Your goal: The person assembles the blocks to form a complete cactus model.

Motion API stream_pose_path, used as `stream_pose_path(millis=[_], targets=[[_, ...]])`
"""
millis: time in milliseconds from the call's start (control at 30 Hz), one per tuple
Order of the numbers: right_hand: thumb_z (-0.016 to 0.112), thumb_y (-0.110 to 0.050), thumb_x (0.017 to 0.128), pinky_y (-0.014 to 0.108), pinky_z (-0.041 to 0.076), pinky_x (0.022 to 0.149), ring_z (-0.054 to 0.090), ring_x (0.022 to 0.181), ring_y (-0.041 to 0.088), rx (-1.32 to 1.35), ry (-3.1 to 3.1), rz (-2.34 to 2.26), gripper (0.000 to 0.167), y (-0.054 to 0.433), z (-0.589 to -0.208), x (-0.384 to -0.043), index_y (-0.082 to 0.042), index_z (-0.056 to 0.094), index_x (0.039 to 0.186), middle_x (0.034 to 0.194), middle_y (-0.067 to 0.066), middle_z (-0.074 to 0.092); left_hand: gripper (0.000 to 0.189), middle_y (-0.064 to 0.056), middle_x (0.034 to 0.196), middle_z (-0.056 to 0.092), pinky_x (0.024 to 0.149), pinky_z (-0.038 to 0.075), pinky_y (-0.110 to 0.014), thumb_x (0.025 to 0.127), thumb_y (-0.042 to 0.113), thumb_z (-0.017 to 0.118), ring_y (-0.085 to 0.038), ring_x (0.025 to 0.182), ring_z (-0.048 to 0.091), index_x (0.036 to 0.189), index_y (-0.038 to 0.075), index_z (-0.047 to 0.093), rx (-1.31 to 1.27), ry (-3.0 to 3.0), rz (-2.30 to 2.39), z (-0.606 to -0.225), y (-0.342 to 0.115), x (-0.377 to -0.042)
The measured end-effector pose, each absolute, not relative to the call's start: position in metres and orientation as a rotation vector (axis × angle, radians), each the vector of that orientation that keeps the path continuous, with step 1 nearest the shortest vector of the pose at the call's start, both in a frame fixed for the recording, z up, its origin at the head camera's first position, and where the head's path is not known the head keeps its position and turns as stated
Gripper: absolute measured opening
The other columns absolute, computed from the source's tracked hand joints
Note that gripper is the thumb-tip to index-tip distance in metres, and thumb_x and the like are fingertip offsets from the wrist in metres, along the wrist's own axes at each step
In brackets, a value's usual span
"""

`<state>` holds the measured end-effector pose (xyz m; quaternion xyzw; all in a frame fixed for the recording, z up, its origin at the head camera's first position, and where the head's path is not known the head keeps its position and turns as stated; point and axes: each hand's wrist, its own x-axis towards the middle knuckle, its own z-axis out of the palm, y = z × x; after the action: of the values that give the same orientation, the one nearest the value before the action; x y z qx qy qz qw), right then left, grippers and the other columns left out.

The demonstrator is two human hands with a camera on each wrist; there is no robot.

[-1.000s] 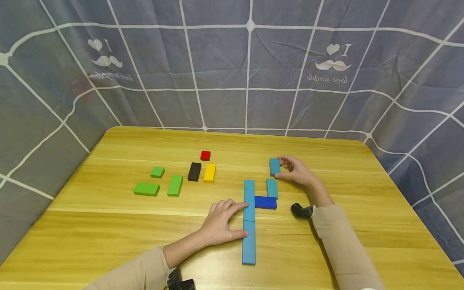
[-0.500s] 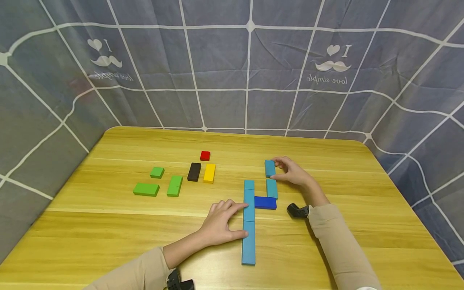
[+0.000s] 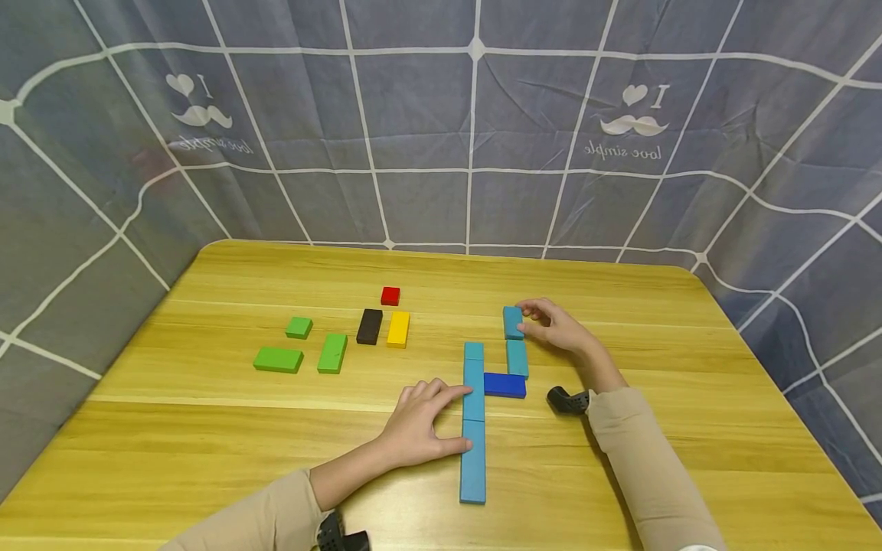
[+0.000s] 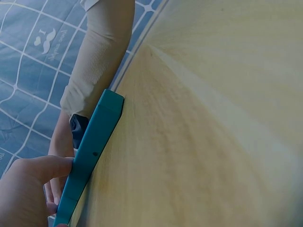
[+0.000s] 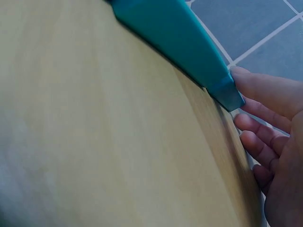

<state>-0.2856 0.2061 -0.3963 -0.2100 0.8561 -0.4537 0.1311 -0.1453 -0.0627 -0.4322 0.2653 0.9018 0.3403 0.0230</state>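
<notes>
In the head view, a column of light blue blocks (image 3: 473,459) lies on the wooden table. My left hand (image 3: 415,432) touches it with outstretched thumb and index finger; the left wrist view shows the thumb (image 4: 56,166) against its side. A dark blue block (image 3: 504,385) extends right from the column. Beyond its right end lies a light blue block (image 3: 517,358). Just behind that one, another light blue block (image 3: 512,323) is held at its right side by the thumb and index finger of my right hand (image 3: 560,327). The fingers' far sides are partly hidden.
To the left on the table lie a black block (image 3: 369,327), a yellow block (image 3: 398,329) and a small red block (image 3: 390,296). Farther left are green blocks (image 3: 279,360). A grey checked curtain (image 3: 427,115) surrounds the table's back and sides.
My right hand has brought the rear light blue block leftward, then slightly nearer, end to end with the one before it. Its thumb has shifted onto the block's side. My left hand stays put.
</notes>
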Motion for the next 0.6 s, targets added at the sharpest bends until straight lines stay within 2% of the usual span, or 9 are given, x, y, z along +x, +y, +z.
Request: stream_pose_path(millis=[600], targets=[[0.059,-0.002,0.086,0.051,0.026,0.098,0.036,0.113,0.041,-0.597,2.447,-1.349,0.043,0.2078,-0.3994,-0.2872,0.012,0.043,0.124,0.12,0.029,0.041,0.068,0.004,0.104,0.051,0.086,0.028,-0.036,0.071,0.045,0.069,-0.012,0.091,0.04,0.132,0.022,0.048,0.83,2.794,1.051,-0.4325,-0.0624,-0.1458]])
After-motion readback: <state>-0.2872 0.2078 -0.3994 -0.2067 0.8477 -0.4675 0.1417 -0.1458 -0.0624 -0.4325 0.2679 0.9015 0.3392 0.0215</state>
